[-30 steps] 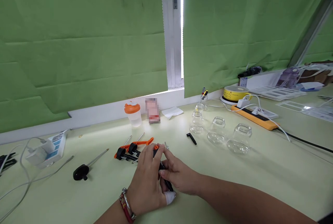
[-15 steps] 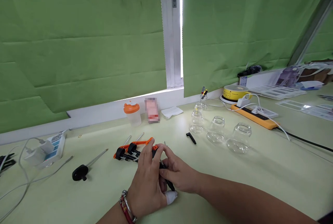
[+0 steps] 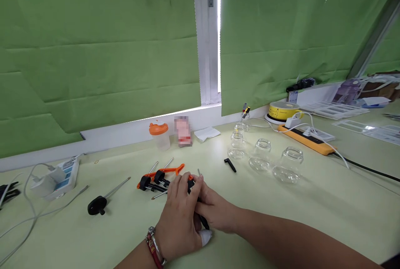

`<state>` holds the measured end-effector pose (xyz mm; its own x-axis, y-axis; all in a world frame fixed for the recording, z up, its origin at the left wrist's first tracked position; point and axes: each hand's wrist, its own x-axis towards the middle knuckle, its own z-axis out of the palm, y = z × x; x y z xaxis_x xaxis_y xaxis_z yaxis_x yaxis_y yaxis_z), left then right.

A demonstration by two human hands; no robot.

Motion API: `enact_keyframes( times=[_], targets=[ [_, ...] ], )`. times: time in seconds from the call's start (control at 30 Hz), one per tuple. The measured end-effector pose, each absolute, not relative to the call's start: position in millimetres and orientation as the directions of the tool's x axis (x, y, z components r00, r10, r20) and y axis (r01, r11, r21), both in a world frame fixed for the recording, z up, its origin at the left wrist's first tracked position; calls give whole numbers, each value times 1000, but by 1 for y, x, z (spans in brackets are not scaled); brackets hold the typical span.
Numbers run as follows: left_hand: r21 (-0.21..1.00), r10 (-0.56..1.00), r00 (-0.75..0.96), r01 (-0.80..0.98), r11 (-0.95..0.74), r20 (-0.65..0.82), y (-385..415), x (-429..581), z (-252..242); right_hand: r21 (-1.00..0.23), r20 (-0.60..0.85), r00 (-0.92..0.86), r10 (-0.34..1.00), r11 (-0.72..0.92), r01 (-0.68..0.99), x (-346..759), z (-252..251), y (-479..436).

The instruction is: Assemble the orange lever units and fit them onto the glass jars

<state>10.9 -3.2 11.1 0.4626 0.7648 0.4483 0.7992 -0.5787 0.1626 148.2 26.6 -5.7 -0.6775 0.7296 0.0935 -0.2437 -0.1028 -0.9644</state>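
Head view: pale tabletop (image 3: 75,242) beneath left hand (image 3: 178,221), green blinds (image 3: 103,48) beyond.

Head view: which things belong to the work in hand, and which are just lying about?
Likely in the work:
black piece in left hand and right hand
nearby black-and-orange parts

Seemingly just lying about:
orange-lidded cup
white paper
yellow pot
orange power strip

We see daylight slip through the gap (image 3: 219,44) between blinds (image 3: 100,61), brightening the table (image 3: 206,152); soft shadows trail from the jars (image 3: 286,168), and pixelation hides a pink object (image 3: 183,132).
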Motion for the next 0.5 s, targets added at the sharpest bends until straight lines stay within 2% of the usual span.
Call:
enact_keyframes(
  times=[0.23,0.5],
  targets=[
    [115,742,508,787,-607,438,-4,11,10,-970,12,-572,820,-130,-207,142,-4,24],
    [124,693,443,787,-605,569,3,10,4,-950,98,-561,822,-92,-300,143,3,25]
  ],
)
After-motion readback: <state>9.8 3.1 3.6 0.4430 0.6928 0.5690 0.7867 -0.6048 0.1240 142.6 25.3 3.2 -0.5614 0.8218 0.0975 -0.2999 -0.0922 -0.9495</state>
